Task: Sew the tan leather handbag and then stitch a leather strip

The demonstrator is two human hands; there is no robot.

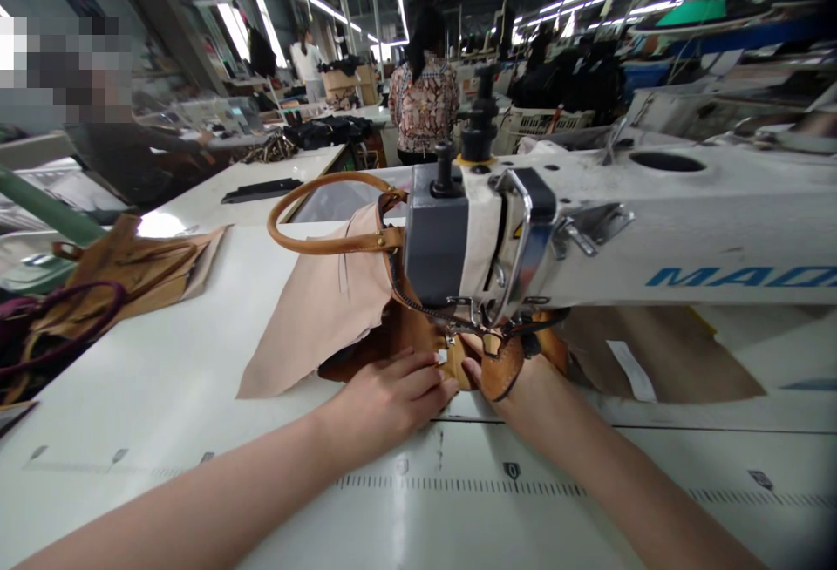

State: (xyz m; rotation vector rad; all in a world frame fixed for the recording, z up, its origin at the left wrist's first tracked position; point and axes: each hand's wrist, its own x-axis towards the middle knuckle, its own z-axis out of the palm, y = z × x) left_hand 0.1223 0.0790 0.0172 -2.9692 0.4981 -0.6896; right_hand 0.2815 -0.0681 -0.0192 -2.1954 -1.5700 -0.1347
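Factory table: both hands — left hand (392, 396), right hand (516, 387) — fingers pressed flat on tan bag (366, 291) under "MAO…" machine (654, 230).

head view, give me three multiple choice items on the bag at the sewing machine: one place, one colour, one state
1. Where does the tan leather bag lie?
A. under the head of the sewing machine
B. on the floor
C. on a shelf

2. What colour is the bag's handle?
A. black
B. tan brown
C. green

3. How does the left hand meet the bag?
A. raised clear of it
B. pressed flat on it
C. gripping the handle

Answers:
1 A, the bag sits below the machine head on the white table.
2 B, the curved handle is tan brown.
3 B, its fingers lie flat on the leather, opposite the right hand.
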